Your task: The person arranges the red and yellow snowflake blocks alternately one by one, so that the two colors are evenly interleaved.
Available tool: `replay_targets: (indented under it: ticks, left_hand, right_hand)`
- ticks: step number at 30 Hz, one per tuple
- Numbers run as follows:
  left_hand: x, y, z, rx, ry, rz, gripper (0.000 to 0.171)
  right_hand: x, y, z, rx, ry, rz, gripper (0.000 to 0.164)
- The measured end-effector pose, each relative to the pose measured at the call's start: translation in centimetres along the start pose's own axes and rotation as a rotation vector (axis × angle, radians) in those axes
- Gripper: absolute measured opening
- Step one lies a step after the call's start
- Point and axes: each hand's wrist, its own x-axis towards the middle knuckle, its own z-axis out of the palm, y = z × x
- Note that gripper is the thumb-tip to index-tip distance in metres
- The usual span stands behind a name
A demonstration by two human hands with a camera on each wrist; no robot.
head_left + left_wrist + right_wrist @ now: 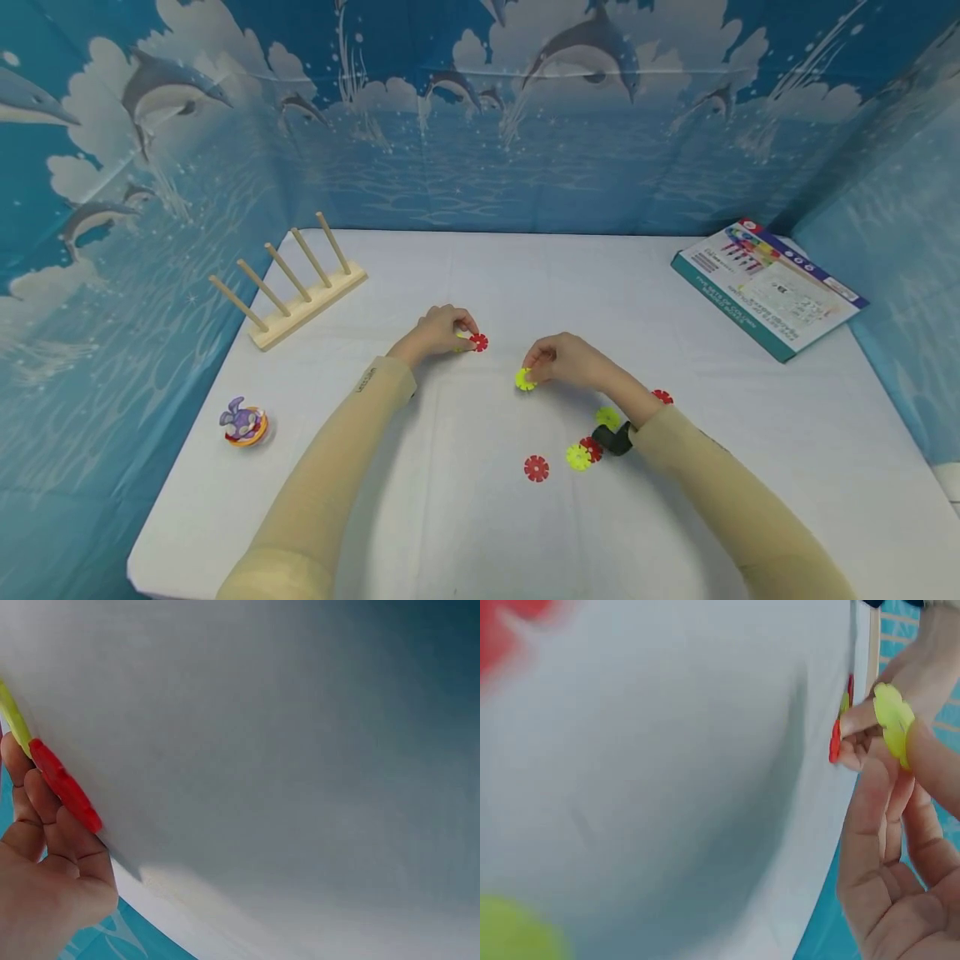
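My left hand grips a short row of joined notched plastic discs, with a red disc at its near end and a yellow disc beside it. The right wrist view shows the row edge-on, with more red past the yellow. My right hand pinches a single yellow-green disc between thumb and fingers, a short way to the right of the row. On the table below the right forearm lie a red disc, a yellow disc overlapping another red one, and a green-yellow disc.
A wooden stand with several upright pegs is at the back left. A purple toy figure sits at the left edge. At the back right lies a flat box. Another red disc shows behind the right wrist.
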Motion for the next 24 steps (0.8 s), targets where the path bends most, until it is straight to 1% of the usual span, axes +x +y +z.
replay_targets:
  ticks: [5, 11, 17, 24]
  left_hand:
    - [0.0, 0.2, -0.1, 0.007, 0.003, -0.003, 0.02]
    - [0.0, 0.2, -0.1, -0.009, -0.002, -0.007, 0.02]
    - [0.2, 0.1, 0.0, -0.006, -0.003, -0.013, 0.02]
    - [0.1, 0.0, 0.0, -0.008, 0.0, -0.004, 0.019]
  right_hand:
    - [2.6, -1.1, -0.5, 0.017, 0.062, 0.05, 0.018]
    - [5.2, -1.7, -0.4, 0.022, 0.099, 0.095, 0.021]
    - [6.9, -1.7, 0.0, 0.007, 0.124, 0.121, 0.022]
    - [8.0, -1.8, 0.4, -0.025, 0.139, 0.113, 0.02]
